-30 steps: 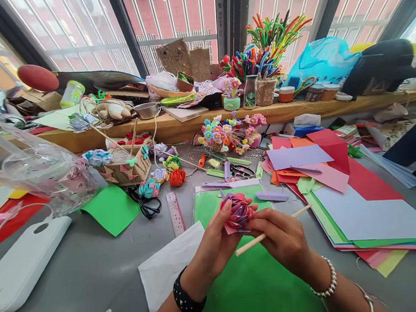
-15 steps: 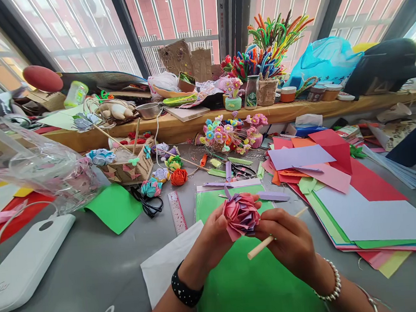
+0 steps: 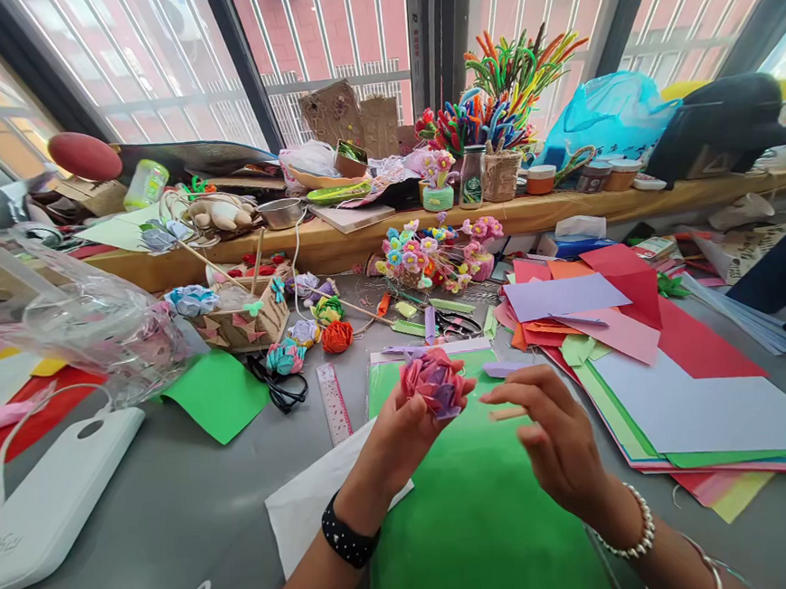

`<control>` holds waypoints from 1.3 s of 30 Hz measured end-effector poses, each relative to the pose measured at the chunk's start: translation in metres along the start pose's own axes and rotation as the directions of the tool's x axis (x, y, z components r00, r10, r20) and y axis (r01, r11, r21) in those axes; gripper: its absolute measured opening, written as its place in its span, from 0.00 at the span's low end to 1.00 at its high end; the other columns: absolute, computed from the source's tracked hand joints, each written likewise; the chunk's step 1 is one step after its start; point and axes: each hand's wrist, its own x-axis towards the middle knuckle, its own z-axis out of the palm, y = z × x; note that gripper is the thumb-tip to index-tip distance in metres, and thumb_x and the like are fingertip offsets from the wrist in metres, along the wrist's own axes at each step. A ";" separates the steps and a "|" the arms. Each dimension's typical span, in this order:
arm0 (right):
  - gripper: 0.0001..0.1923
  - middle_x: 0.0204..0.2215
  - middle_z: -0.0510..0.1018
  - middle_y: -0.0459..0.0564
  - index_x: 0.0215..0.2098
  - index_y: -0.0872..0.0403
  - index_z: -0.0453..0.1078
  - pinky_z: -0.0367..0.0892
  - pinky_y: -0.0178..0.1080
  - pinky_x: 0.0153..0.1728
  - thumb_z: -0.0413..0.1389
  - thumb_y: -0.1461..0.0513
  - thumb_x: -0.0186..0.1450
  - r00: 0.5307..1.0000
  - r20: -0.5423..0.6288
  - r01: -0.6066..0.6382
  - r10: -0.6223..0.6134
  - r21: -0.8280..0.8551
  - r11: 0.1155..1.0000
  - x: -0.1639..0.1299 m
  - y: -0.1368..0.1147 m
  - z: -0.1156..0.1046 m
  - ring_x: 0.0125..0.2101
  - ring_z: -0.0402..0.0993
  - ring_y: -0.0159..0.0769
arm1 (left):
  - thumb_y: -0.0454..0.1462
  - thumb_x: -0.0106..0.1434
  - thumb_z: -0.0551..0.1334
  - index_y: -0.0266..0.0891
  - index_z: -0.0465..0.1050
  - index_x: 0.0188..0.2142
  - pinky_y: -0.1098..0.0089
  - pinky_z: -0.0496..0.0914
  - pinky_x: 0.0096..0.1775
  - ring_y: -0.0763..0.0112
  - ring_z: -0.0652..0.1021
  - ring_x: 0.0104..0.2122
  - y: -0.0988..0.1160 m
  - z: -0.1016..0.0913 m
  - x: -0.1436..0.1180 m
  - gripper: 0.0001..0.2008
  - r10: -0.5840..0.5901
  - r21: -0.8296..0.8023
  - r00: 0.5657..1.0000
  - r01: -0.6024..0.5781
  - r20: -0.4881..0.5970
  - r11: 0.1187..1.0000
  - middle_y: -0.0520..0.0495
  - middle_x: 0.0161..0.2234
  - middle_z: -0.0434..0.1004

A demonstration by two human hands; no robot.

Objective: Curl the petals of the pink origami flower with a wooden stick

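A pink and purple paper flower [image 3: 435,384] rests in my left hand [image 3: 392,438], its fingers closed around the underside and the thumb at the near side. To the right of it, apart from the flower, my right hand [image 3: 562,440] is raised with its fingers curved. A pale wooden stick [image 3: 508,413] pokes out from between those fingers toward the flower; the rest of it is hidden behind the hand. Below both hands lies a green sheet in a clear sleeve [image 3: 486,532].
Coloured paper sheets [image 3: 736,422] are piled at the right. Folded paper flowers [image 3: 337,337], a ruler [image 3: 334,403], scissors [image 3: 460,324] and a small basket [image 3: 252,324] lie beyond the hands. A white power bank [image 3: 56,502] sits at the left.
My right hand has come away from the flower and moved right, its stick now turned another way. My left hand has raised the flower slightly leftward and tilted it.
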 end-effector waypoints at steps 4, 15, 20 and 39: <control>0.12 0.30 0.71 0.51 0.42 0.54 0.68 0.66 0.37 0.30 0.45 0.66 0.65 0.998 -0.006 -0.057 0.057 0.001 0.998 0.004 0.004 -0.004 0.30 0.68 0.34 | 0.42 0.51 0.66 0.37 0.72 0.42 0.75 0.65 0.45 0.68 0.75 0.42 0.000 -0.003 0.003 0.19 -0.025 -0.050 0.999 0.022 -0.040 0.998 0.47 0.42 0.76; 0.07 0.26 0.76 0.46 0.40 0.53 0.68 0.68 0.33 0.27 0.52 0.63 0.63 0.985 0.171 -0.030 0.014 0.092 0.995 0.004 0.007 0.004 0.26 0.71 0.30 | 0.40 0.52 0.65 0.35 0.73 0.38 0.71 0.64 0.45 0.67 0.75 0.40 -0.007 0.001 0.002 0.15 -0.134 -0.084 0.986 0.126 -0.099 0.988 0.46 0.36 0.78; 0.07 0.29 0.72 0.49 0.37 0.54 0.71 0.69 0.33 0.28 0.53 0.67 0.61 0.987 0.154 -0.058 0.036 0.144 0.988 0.005 0.007 0.003 0.29 0.71 0.31 | 0.39 0.52 0.66 0.35 0.73 0.37 0.73 0.65 0.42 0.72 0.75 0.36 -0.008 0.004 0.002 0.13 -0.154 -0.091 0.983 0.145 -0.096 0.985 0.47 0.34 0.77; 0.10 0.26 0.75 0.47 0.35 0.52 0.72 0.68 0.35 0.27 0.53 0.71 0.59 0.999 -0.033 0.041 -0.040 0.041 0.998 0.006 -0.004 0.008 0.27 0.71 0.33 | 0.38 0.55 0.63 0.35 0.72 0.38 0.70 0.62 0.44 0.70 0.73 0.38 -0.009 0.006 0.000 0.12 -0.201 -0.095 0.974 0.191 -0.106 0.977 0.47 0.35 0.75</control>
